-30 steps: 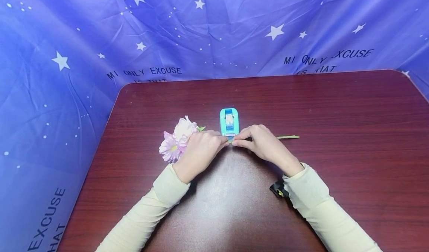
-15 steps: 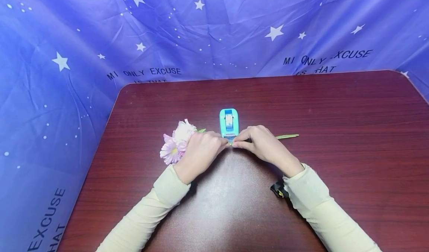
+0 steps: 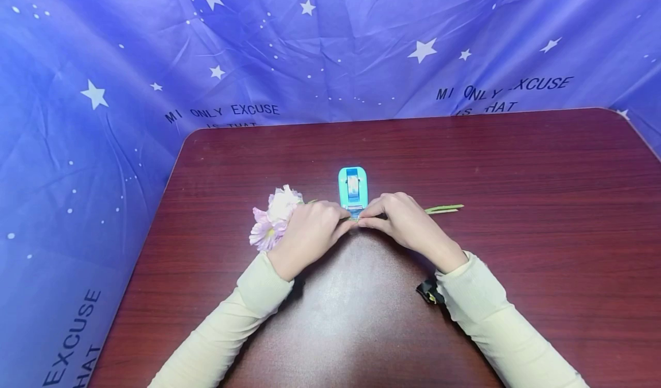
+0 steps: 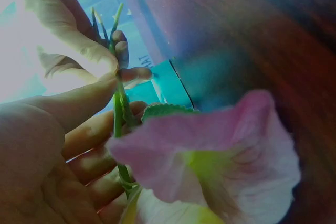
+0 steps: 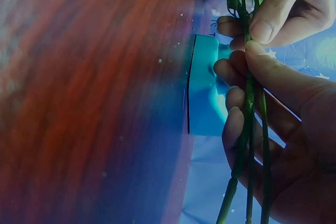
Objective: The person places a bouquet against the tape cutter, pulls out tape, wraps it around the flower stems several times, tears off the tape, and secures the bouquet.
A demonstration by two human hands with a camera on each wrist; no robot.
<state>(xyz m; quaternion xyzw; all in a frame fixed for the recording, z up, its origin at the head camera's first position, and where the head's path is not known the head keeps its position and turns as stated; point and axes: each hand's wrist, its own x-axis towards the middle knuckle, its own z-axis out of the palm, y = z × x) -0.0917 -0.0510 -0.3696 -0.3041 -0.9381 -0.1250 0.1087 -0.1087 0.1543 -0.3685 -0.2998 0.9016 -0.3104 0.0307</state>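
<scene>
A small bunch of pink and white flowers (image 3: 276, 216) lies across the middle of the table, heads to the left and green stems (image 3: 445, 209) to the right. My left hand (image 3: 312, 236) pinches the stems between thumb and fingers, just below the heads. Right beside it my right hand (image 3: 408, 221) pinches the same stems, thumb tip close to the left thumb. In the right wrist view several stems (image 5: 249, 108) run down past the right palm. A turquoise tape dispenser (image 3: 343, 190) stands just beyond the fingertips, its cutter end toward them.
A small black object with a yellow-green patch (image 3: 428, 291) lies by the right cuff (image 3: 472, 284). The dark red wooden table (image 3: 542, 193) ends at the back against a blue curtain (image 3: 330, 49) with stars and lettering.
The flower heads have shifted slightly to the right and turned a little, and the stem ends have spread apart. Both hands stay nearly in place, the left thumb slightly moved.
</scene>
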